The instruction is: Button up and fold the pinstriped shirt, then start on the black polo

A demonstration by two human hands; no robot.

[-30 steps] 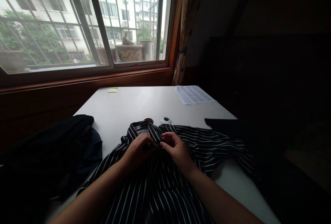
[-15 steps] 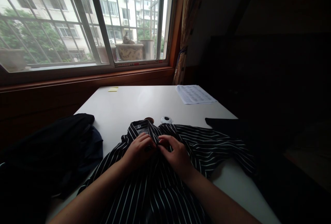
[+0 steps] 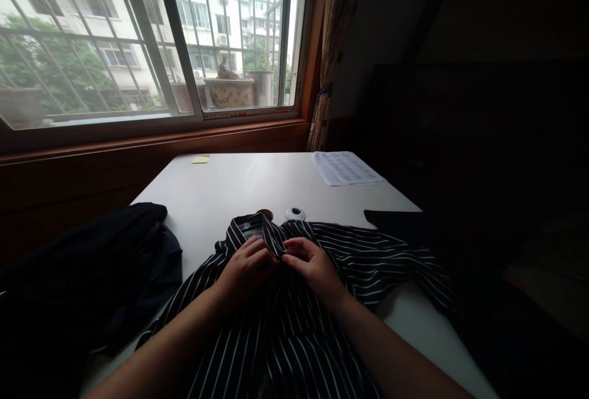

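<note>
A black shirt with white stripes (image 3: 368, 258) lies spread on the white table, its collar pointing away from me and one sleeve stretched to the right. My left hand (image 3: 251, 264) is closed on the shirt's front edge just below the collar. Facing it, my right hand (image 3: 313, 267) pinches the front edge at the same spot, thumb and forefinger close together. The fingertips of both hands nearly meet over the front opening. Whatever small part lies between them, such as a button, is hidden.
Dark clothes (image 3: 92, 264) are heaped at the left, and another dark cloth (image 3: 396, 220) lies at the right edge. Beyond the collar sit a white round object (image 3: 295, 214) and a brown round one (image 3: 265, 213). Printed sheets (image 3: 347, 169) and yellow sticky notes (image 3: 201, 159) lie farther back.
My right hand's fingers have drawn a little closer together at the shirt's front edge. The left hand has shifted only slightly, and the shirt stays in place.
</note>
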